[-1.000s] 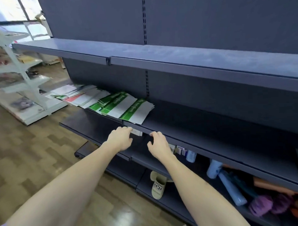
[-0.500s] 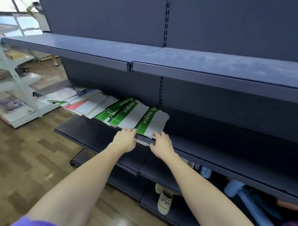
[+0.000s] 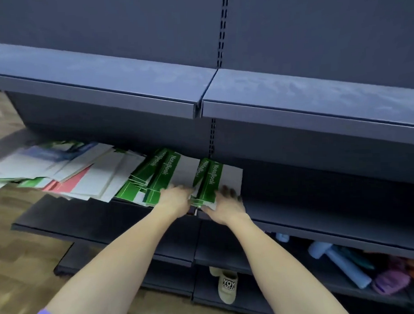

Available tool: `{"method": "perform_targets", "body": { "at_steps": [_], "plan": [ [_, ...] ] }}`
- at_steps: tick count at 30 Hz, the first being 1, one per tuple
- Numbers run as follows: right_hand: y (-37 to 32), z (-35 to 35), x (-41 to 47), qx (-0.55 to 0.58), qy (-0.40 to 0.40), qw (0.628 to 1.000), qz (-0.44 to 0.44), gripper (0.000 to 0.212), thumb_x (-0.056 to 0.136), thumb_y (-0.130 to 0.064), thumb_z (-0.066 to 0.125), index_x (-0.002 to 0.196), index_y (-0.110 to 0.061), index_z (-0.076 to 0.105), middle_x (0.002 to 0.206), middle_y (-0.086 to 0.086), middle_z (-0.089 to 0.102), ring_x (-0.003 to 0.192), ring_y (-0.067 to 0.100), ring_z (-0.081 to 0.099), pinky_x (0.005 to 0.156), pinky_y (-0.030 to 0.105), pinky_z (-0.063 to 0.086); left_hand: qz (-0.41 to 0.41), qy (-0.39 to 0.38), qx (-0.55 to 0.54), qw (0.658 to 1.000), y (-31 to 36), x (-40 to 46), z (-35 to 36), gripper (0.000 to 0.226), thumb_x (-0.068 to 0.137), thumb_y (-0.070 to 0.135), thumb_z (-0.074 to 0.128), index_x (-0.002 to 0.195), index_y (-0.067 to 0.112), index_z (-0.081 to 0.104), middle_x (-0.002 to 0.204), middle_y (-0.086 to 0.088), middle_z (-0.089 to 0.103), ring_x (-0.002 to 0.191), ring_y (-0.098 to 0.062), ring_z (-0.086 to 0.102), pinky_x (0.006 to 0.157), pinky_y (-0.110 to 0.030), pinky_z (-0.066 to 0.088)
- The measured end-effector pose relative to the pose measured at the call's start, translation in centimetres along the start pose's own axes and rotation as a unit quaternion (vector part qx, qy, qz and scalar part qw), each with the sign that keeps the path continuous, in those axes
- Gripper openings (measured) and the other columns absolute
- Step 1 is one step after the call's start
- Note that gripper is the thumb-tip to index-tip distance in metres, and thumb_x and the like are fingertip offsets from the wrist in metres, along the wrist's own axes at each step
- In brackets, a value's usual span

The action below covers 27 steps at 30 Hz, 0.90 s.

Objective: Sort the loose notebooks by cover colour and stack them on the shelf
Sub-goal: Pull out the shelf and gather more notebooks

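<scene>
Both hands rest on a green notebook stack (image 3: pixel 208 180), left hand (image 3: pixel 173 199) and right hand (image 3: pixel 227 204) flanking it; blur hides their grip.

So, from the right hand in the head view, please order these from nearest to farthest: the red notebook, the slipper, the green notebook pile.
From the right hand:
1. Green notebook pile, under its fingers.
2. Slipper, on the bottom shelf, straight below.
3. Red notebook, far to the left.
</scene>
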State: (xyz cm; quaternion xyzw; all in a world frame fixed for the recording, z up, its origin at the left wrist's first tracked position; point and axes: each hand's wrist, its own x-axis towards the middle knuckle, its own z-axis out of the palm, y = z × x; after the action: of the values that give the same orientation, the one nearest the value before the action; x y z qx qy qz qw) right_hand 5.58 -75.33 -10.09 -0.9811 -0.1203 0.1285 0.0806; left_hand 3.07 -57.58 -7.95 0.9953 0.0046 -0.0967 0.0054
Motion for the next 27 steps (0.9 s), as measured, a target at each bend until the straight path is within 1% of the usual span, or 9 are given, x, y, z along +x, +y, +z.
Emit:
{"method": "perform_targets", "body": {
  "at_steps": [3,7,9,13,16,19,22,24,27],
  "plan": [
    [0.0,0.3,0.6,0.007,0.021,0.999,0.031,0.078,0.089,-0.075,0.035,0.153,-0.032,0.027,0.16,0.007,0.025,0.142,0.037,0.03,0.115,0.055,0.026,0.006,-0.008,0.068,0.998,1.0,0.7,-0.2,0.058,0.099,0.045,0.044,0.153,0.043,0.024,0.154,-0.004,0.034,0.139,-0.042,0.029,0.098,-0.052,0.039],
    [0.2,1.6,0.1,0.018,0.059,0.994,0.093,0.078,0.093,-0.073,0.027,0.156,-0.026,0.022,0.165,0.007,0.015,0.149,0.036,0.018,0.12,0.054,0.015,0.019,-0.01,0.094,0.995,0.7,1.3,-0.1,0.062,0.098,0.043,0.045,0.154,0.042,0.021,0.158,-0.006,0.025,0.143,-0.046,0.018,0.097,-0.053,0.037],
    [0.3,2.2,-0.6,0.014,0.077,0.991,0.112,0.081,0.093,-0.074,0.027,0.157,-0.024,0.021,0.166,0.007,0.013,0.151,0.035,0.012,0.12,0.055,0.011,0.021,-0.017,0.091,0.996,0.5,1.8,-0.1,0.061,0.096,0.041,0.048,0.152,0.041,0.026,0.159,-0.006,0.024,0.143,-0.046,0.018,0.095,-0.054,0.037],
    [0.5,2.6,-2.1,0.004,0.092,0.986,0.142,0.081,0.093,-0.073,0.03,0.155,-0.022,0.024,0.164,0.008,0.017,0.15,0.035,0.012,0.119,0.058,0.012,0.028,-0.031,0.094,0.995,0.8,2.1,0.0,0.053,0.094,0.033,0.053,0.146,0.033,0.041,0.153,-0.01,0.029,0.139,-0.046,0.023,0.094,-0.06,0.038],
    [0.7,2.7,-2.6,0.017,0.092,0.984,0.149,0.08,0.092,-0.073,0.032,0.154,-0.022,0.025,0.164,0.006,0.018,0.15,0.034,0.012,0.12,0.058,0.011,0.059,-0.02,0.066,0.996,0.8,2.0,0.5,0.048,0.094,0.024,0.056,0.141,0.024,0.049,0.148,-0.011,0.035,0.135,-0.043,0.029,0.101,-0.064,0.035],
    [1.1,2.7,-2.9,0.026,0.089,0.985,0.144,0.075,0.095,-0.07,0.034,0.152,-0.022,0.029,0.163,0.006,0.021,0.151,0.034,0.012,0.12,0.059,0.01,0.103,-0.014,0.036,0.994,0.2,2.3,1.2,0.046,0.094,0.021,0.056,0.14,0.025,0.05,0.153,-0.008,0.035,0.14,-0.039,0.025,0.109,-0.059,0.03],
    [1.3,2.6,-3.2,0.037,0.086,0.985,0.143,0.071,0.096,-0.069,0.03,0.15,-0.022,0.034,0.16,0.004,0.026,0.15,0.032,0.015,0.12,0.058,0.012,0.1,-0.04,-0.001,0.994,-0.5,2.2,1.3,0.053,0.099,0.024,0.05,0.149,0.037,0.037,0.163,-0.008,0.02,0.149,-0.043,0.007,0.117,-0.067,0.006],
    [0.9,2.6,-3.3,0.043,0.089,0.984,0.146,0.069,0.097,-0.068,0.027,0.148,-0.022,0.037,0.159,0.004,0.028,0.149,0.031,0.018,0.119,0.057,0.013,0.084,-0.072,0.001,0.994,-0.8,2.1,1.1,0.055,0.103,0.034,0.043,0.153,0.047,0.023,0.166,-0.009,0.005,0.148,-0.05,-0.007,0.111,-0.072,-0.009],
    [-0.2,2.8,-3.5,0.048,0.105,0.983,0.145,0.069,0.096,-0.07,0.025,0.148,-0.025,0.036,0.155,0.004,0.033,0.146,0.034,0.021,0.118,0.059,0.015,0.064,-0.101,0.014,0.993,-0.9,2.2,0.7,0.058,0.104,0.04,0.038,0.152,0.056,0.01,0.167,-0.01,0.0,0.145,-0.056,-0.009,0.108,-0.076,-0.011]
  ]
}}
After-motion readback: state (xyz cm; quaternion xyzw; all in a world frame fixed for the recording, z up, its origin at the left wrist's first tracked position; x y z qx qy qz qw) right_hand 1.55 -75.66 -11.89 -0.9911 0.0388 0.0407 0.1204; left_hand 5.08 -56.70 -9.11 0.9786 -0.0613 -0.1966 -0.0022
